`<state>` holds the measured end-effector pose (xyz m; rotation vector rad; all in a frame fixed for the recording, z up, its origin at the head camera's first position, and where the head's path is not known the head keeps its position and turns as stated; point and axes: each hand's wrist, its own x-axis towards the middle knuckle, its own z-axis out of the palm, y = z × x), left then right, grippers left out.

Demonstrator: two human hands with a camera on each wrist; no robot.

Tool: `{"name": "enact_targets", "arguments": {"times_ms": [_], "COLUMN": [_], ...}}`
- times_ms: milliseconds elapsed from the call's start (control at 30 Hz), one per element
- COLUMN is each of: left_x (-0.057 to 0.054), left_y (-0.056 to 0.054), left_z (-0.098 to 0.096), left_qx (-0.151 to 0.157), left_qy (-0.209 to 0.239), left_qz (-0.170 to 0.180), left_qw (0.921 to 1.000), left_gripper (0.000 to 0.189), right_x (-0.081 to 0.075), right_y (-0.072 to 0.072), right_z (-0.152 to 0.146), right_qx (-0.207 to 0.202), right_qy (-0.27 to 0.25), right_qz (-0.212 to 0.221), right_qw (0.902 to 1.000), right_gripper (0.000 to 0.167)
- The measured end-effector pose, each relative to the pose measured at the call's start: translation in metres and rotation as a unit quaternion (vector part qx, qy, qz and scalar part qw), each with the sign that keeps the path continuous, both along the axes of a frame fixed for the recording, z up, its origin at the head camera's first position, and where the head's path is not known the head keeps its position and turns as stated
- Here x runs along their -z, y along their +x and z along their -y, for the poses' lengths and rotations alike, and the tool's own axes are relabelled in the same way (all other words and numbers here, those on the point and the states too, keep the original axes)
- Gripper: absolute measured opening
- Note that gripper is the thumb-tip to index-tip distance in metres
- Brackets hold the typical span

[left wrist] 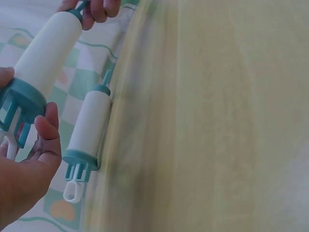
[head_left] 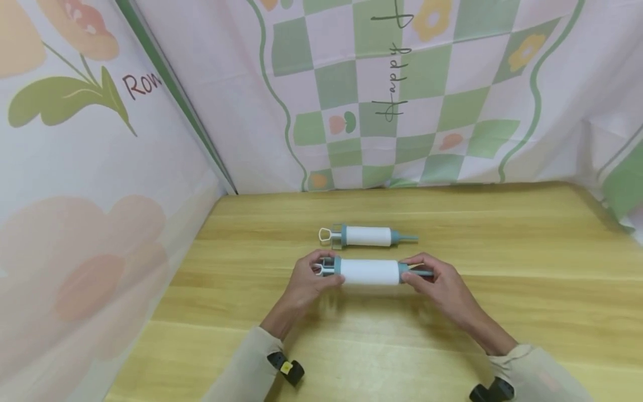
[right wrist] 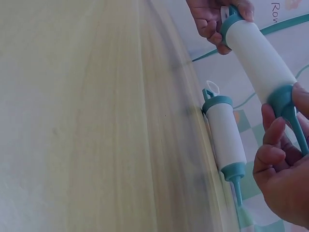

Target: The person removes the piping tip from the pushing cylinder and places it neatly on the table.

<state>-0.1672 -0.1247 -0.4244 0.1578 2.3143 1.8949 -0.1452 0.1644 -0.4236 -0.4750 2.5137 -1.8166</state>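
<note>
A large white syringe-like tube (head_left: 369, 271) with teal end caps lies level between my two hands, raised off the table. My left hand (head_left: 311, 282) grips its teal handle end, where a white pull ring (left wrist: 10, 145) partly shows. My right hand (head_left: 446, 286) pinches the opposite cap (right wrist: 281, 100), beside the thin teal nozzle (right wrist: 298, 133). Just beyond, a second, similar syringe-like tube (head_left: 369, 236) rests on the table, its white ring (head_left: 325, 234) to the left and its nozzle (head_left: 408, 238) to the right. Neither hand touches that one.
The wooden table (head_left: 241, 240) spreads out below. A patterned cloth (head_left: 336, 84) hangs along its back edge, and a flower-printed sheet (head_left: 150, 167) stands at the left. Dark wrist straps (head_left: 286, 368) sit over both sleeves.
</note>
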Motion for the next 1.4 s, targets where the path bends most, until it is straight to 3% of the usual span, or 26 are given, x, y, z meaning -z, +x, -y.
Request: {"name": "enact_targets", "arguments": {"times_ms": [333,467,733,1400], "left_x": [-0.0021,-0.0022,-0.0015,-0.0054], "left_y": [0.0003,0.0006,0.0007,0.0017], "left_z": [0.0066,0.0073,0.0070,0.0069], "left_qx": [0.014,0.015,0.015,0.008], "left_qy": [0.009,0.014,0.011,0.020], "left_qz": [-0.024,-0.024,-0.029,-0.026], "left_qw": [0.9996,0.9995,0.9994,0.9994], "left_gripper": [0.048,0.051,0.049,0.050], "right_x": [0.0015,-0.0014,-0.0060,-0.0063], "right_y": [0.0005,0.0004,-0.0016,-0.0024], "right_z": [0.0014,0.0015,0.0039,0.0074], "right_qx": [0.012,0.012,0.047,0.032], "right_qy": [0.020,0.011,0.034,0.001], "right_qz": [-0.005,0.010,0.052,0.066], "right_qw": [0.9997,0.9998,0.9969,0.9973], "right_gripper": [0.044,0.044,0.041,0.037]}}
